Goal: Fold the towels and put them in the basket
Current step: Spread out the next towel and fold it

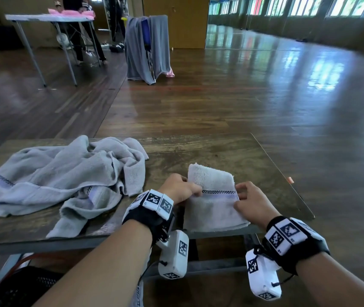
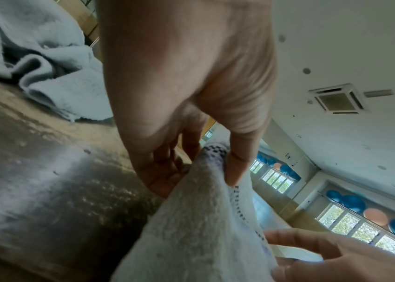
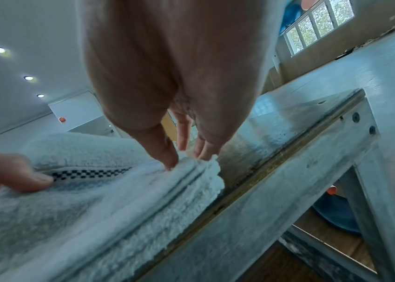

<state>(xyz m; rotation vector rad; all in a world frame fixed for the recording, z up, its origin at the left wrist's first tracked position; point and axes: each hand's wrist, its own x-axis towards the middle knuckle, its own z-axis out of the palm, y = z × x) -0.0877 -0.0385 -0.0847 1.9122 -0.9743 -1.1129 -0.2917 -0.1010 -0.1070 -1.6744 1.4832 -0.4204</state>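
Head view: two grey towels are lying on one worn wooden table. At the left, a crumpled towel is sprawling loose across the tabletop, touched by neither hand. Right of it, a folded towel is sitting at the table's near edge between the two hands. The left hand is pinching its left edge at the checkered stripe, thumb on top and fingers beneath. The right hand is gripping the right edge, thumb on top, fingers curling round the side. At the bottom left, a dark mesh basket is showing below the table; its contents cannot be made out.
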